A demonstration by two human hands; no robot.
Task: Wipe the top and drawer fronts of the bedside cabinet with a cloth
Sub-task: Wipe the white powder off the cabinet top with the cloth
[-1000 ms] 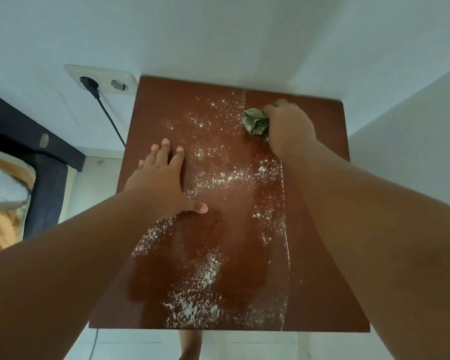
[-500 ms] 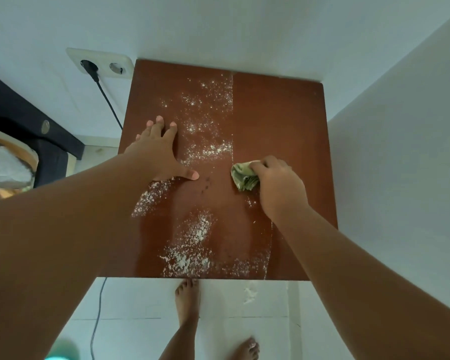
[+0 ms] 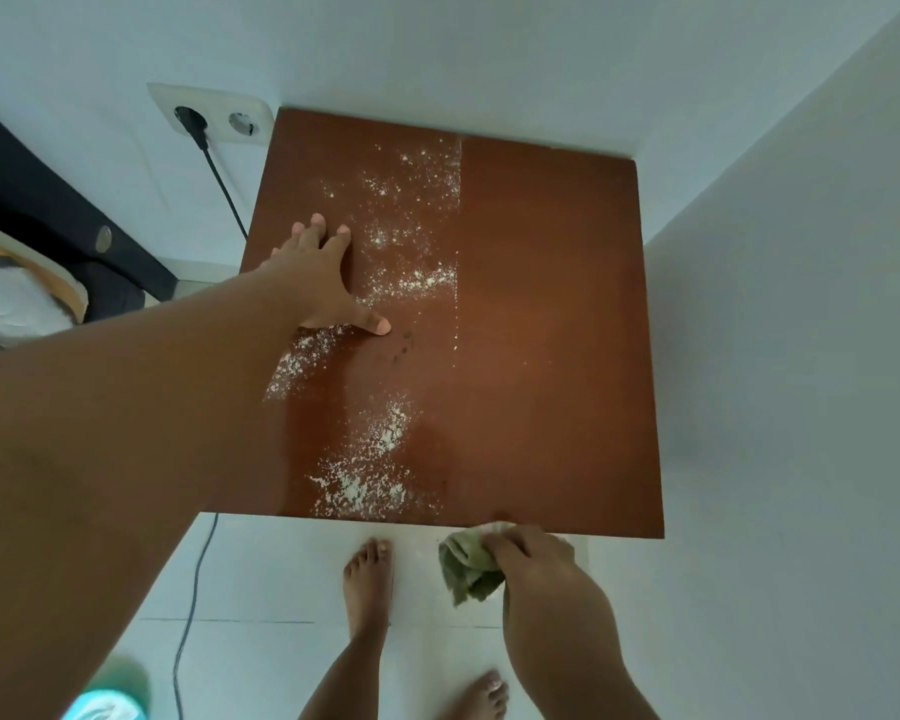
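The brown top of the bedside cabinet fills the middle of the head view, seen from above. White powder covers its left half in patches; the right half is bare. My left hand lies flat and open on the left part of the top, fingers spread. My right hand is just past the front edge of the top, closed around a crumpled green cloth. The drawer fronts are hidden below the top.
White walls close in behind and on the right. A double socket with a black cable sits at the left wall. A dark bed frame is at far left. My bare feet stand on white floor tiles.
My right hand dragged the cloth from the back of the top toward me and off the front edge, clearing a strip of powder. My left hand stayed in place.
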